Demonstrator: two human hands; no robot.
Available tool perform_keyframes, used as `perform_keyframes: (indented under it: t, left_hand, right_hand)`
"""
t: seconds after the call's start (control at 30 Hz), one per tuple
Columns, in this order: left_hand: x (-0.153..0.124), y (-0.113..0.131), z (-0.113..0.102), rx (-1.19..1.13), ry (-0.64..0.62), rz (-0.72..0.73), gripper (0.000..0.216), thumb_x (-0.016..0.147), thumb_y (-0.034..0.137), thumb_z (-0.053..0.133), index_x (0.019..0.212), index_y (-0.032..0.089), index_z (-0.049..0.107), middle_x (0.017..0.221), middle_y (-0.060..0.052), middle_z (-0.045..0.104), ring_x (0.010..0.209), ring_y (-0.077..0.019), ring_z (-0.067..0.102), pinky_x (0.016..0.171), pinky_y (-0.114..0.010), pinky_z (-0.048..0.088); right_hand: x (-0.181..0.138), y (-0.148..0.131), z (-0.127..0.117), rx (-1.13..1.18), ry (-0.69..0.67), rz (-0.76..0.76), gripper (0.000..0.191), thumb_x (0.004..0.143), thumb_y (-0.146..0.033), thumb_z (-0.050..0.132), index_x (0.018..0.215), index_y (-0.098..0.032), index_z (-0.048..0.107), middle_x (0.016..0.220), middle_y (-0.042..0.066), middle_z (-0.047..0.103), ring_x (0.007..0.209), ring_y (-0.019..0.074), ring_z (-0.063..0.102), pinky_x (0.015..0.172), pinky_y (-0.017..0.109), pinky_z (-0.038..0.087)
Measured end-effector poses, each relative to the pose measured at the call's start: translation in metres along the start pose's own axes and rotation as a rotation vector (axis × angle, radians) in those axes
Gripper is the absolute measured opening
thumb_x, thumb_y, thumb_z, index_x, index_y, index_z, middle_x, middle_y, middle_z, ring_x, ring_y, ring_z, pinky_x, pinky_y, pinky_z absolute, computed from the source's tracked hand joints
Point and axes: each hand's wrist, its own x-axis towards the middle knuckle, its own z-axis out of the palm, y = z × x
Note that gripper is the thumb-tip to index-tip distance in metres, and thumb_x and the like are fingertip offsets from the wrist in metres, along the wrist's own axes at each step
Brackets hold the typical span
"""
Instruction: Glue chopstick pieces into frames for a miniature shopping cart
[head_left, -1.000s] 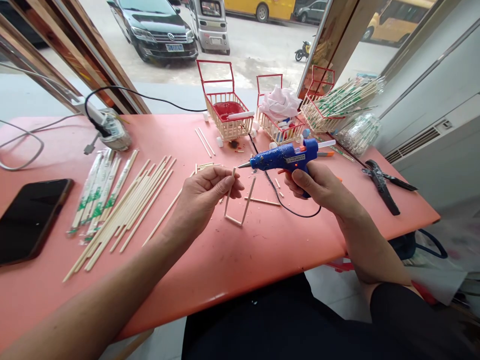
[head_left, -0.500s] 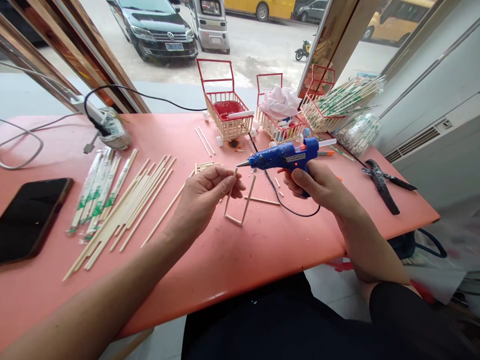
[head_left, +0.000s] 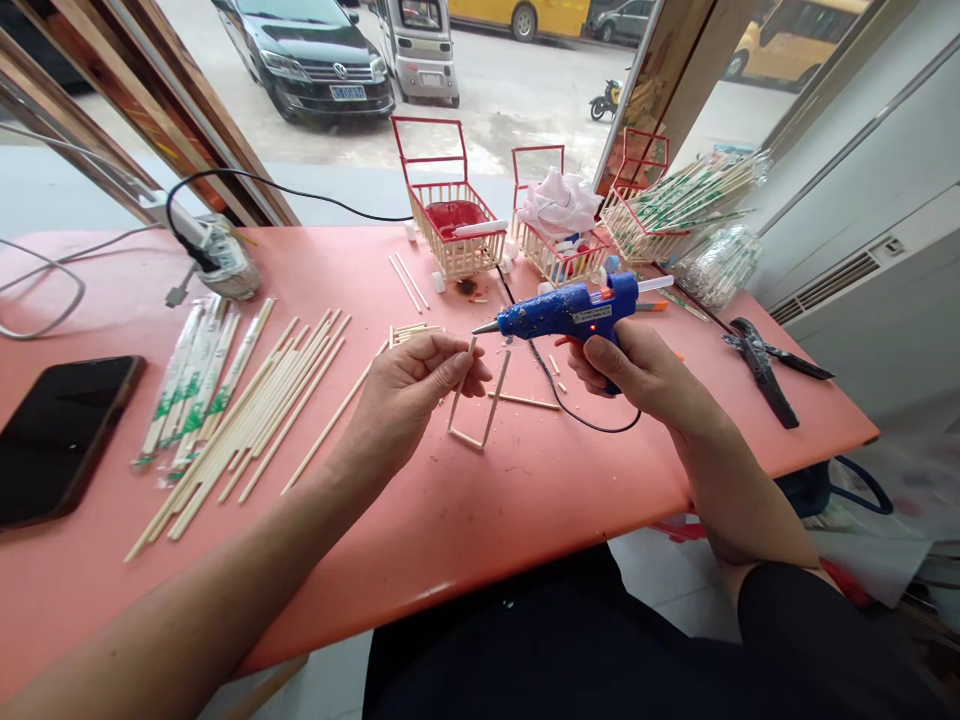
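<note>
My left hand [head_left: 409, 392] pinches one upright of a small U-shaped frame of wooden sticks [head_left: 480, 400] and holds it just above the pink table [head_left: 480, 500]. My right hand [head_left: 637, 372] grips a blue hot-glue gun [head_left: 574, 310] by its handle. The gun's metal nozzle points left and sits right at the top end of the stick pinched by my left hand. The gun's black cord loops on the table under my right hand.
Loose and wrapped chopsticks [head_left: 240, 400] lie at the left, beside a black phone [head_left: 60, 435]. Three small stick carts with red handles [head_left: 454, 225] stand at the back. Black pliers [head_left: 765, 365] lie at the right edge. A power strip [head_left: 214, 255] sits back left.
The glue gun's nozzle has edged left and slightly down toward the top of the held stick. Both hands otherwise stay almost still.
</note>
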Motion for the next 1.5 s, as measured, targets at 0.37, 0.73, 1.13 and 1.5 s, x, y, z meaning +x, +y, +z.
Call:
perform_keyframes:
  t: [0.37, 0.73, 1.13, 1.5]
  left_hand:
    - [0.0004, 0.0003, 0.0014, -0.030, -0.005, 0.006, 0.029, 0.082, 0.042, 0.101, 0.090, 0.021, 0.084, 0.082, -0.004, 0.082, 0.069, -0.0160, 0.073, 0.071, -0.030, 0.058]
    - [-0.0003, -0.0007, -0.0003, 0.001, -0.003, 0.002, 0.025, 0.085, 0.041, 0.098, 0.091, 0.021, 0.084, 0.083, -0.005, 0.082, 0.071, -0.0163, 0.073, 0.072, -0.031, 0.058]
    - [-0.0005, 0.0018, 0.0004, -0.005, 0.000, -0.011, 0.025, 0.084, 0.040, 0.099, 0.090, 0.021, 0.084, 0.081, -0.004, 0.082, 0.070, -0.0160, 0.073, 0.072, -0.030, 0.057]
    - [0.0004, 0.0003, 0.0001, -0.005, 0.004, -0.011, 0.027, 0.082, 0.042, 0.100, 0.089, 0.021, 0.084, 0.081, -0.005, 0.082, 0.069, -0.0166, 0.073, 0.072, -0.031, 0.058]
  right_hand:
    - [-0.0010, 0.0042, -0.0014, -0.018, 0.000, -0.009, 0.051, 0.105, -0.070, 0.071, 0.100, -0.020, 0.061, 0.074, -0.007, 0.045, 0.057, 0.0079, 0.041, 0.047, 0.023, 0.035]
    - [-0.0024, 0.0058, -0.0041, -0.013, -0.003, 0.003, 0.051, 0.104, -0.070, 0.072, 0.102, -0.020, 0.063, 0.075, -0.006, 0.047, 0.058, 0.0083, 0.042, 0.048, 0.024, 0.035]
    - [-0.0036, 0.0024, -0.0067, -0.111, 0.019, 0.000, 0.053, 0.106, -0.073, 0.067, 0.097, -0.022, 0.059, 0.073, -0.004, 0.049, 0.057, 0.0099, 0.043, 0.049, 0.027, 0.037]
    - [-0.0021, -0.0023, -0.0051, -0.153, 0.047, -0.007, 0.056, 0.103, -0.076, 0.069, 0.095, -0.022, 0.059, 0.071, -0.004, 0.050, 0.058, 0.0109, 0.044, 0.051, 0.028, 0.036]
